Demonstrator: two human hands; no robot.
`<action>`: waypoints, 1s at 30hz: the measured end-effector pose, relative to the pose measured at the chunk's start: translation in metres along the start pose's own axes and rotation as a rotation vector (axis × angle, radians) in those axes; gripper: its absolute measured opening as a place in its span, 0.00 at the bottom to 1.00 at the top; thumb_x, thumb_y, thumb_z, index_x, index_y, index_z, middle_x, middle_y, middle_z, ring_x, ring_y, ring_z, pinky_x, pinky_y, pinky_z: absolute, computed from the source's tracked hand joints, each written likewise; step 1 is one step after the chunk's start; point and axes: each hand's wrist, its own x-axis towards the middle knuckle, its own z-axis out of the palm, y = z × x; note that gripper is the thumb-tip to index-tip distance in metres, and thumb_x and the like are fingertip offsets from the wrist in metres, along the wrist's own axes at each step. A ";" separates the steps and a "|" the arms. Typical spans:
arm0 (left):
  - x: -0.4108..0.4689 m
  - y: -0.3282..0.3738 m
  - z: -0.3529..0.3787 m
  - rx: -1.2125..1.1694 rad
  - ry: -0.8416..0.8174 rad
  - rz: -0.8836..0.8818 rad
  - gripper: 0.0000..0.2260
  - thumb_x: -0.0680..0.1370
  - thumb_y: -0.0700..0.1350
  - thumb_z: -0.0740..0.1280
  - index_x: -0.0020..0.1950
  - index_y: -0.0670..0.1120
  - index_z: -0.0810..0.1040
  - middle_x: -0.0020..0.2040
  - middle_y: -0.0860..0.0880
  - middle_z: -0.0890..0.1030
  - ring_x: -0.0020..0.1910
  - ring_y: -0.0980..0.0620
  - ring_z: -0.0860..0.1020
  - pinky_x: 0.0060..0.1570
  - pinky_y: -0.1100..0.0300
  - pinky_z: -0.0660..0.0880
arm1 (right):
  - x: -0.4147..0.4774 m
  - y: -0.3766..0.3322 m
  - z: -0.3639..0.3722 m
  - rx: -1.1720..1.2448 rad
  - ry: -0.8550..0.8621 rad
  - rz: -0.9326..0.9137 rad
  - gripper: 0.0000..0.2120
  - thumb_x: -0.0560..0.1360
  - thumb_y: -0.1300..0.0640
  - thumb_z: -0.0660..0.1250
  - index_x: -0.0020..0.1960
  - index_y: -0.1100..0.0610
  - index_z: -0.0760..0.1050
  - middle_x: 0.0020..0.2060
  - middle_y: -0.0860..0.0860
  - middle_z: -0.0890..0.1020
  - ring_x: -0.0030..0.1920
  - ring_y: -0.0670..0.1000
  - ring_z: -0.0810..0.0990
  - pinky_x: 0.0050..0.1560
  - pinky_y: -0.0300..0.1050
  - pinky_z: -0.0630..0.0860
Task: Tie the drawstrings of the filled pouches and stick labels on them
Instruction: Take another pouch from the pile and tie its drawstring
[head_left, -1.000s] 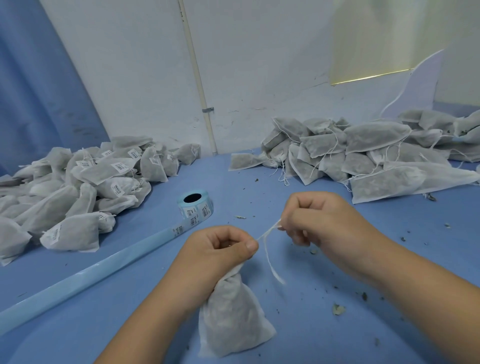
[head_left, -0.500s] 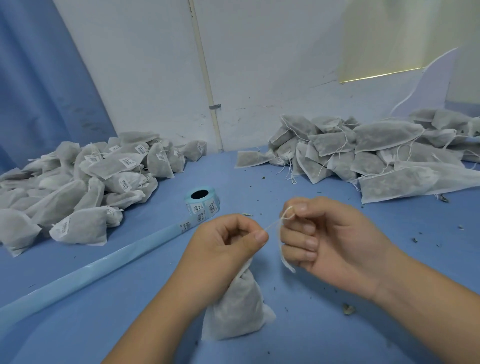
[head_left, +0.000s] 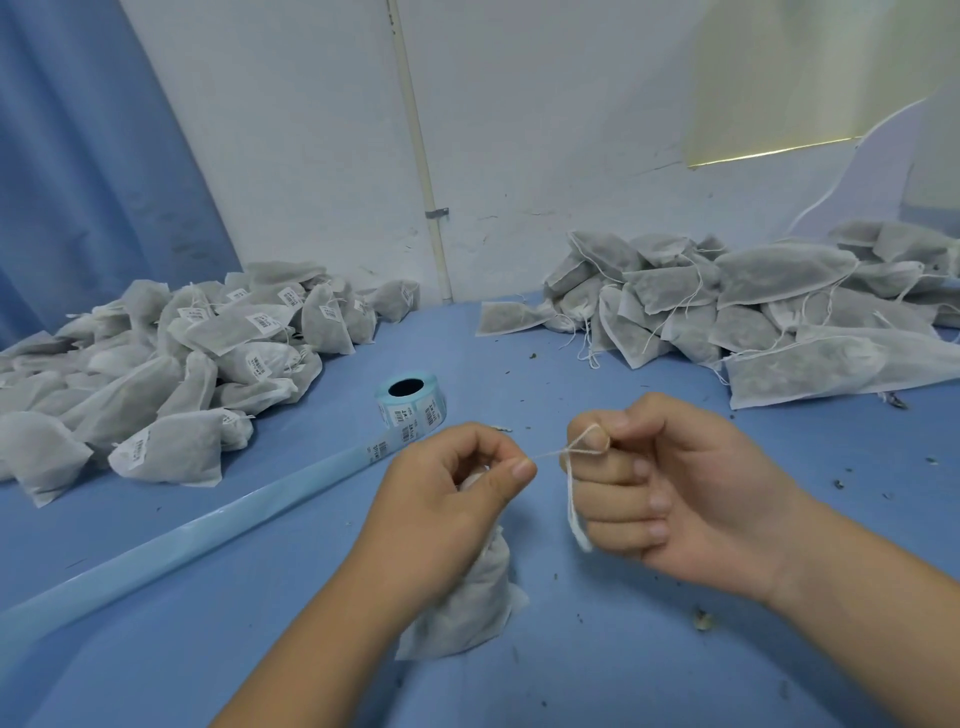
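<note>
Your left hand (head_left: 447, 499) is curled round the gathered neck of a white, gauzy pouch (head_left: 462, 608), with the thumb pressed to the forefinger where the drawstring (head_left: 570, 493) comes out. The pouch stands nearly upright just in front of you, its bottom on the blue surface (head_left: 675, 675). Its thin fabric shows a greyish filling, and its lower corners flare out flat.

From your left thumb the thin white drawstring runs taut across the gap to your right hand (head_left: 675, 493). There it loops round the tip of your forefinger and crosses itself. A loose end hangs down in front of your other fingers, which are curled in toward the palm.

Behind your left hand a roll of barcode labels (head_left: 410, 400) stands on the surface, and its pale blue backing strip (head_left: 182, 545) trails off to your left. Labelled pouches (head_left: 182, 364) are heaped at far left. Pouches with loose strings (head_left: 753, 322) are heaped at far right.
</note>
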 end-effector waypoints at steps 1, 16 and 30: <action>0.001 0.000 -0.002 0.021 0.015 0.006 0.13 0.75 0.40 0.72 0.35 0.58 0.80 0.28 0.61 0.75 0.28 0.63 0.70 0.32 0.71 0.66 | -0.001 -0.003 -0.002 -0.049 0.026 0.046 0.03 0.66 0.59 0.67 0.34 0.57 0.73 0.27 0.47 0.57 0.24 0.46 0.55 0.22 0.37 0.57; -0.007 -0.005 0.001 0.085 -0.466 -0.219 0.15 0.71 0.62 0.67 0.54 0.56 0.82 0.50 0.51 0.83 0.45 0.60 0.78 0.48 0.65 0.73 | -0.003 -0.027 -0.030 -0.200 0.565 -0.397 0.10 0.64 0.62 0.68 0.32 0.53 0.68 0.31 0.48 0.70 0.26 0.46 0.68 0.23 0.36 0.63; -0.006 -0.002 0.001 -0.178 -0.429 -0.411 0.12 0.67 0.60 0.72 0.38 0.53 0.83 0.39 0.51 0.83 0.38 0.54 0.81 0.40 0.62 0.75 | 0.000 -0.018 -0.034 -0.607 0.752 -0.499 0.11 0.66 0.51 0.77 0.31 0.50 0.77 0.27 0.47 0.73 0.28 0.47 0.70 0.28 0.38 0.68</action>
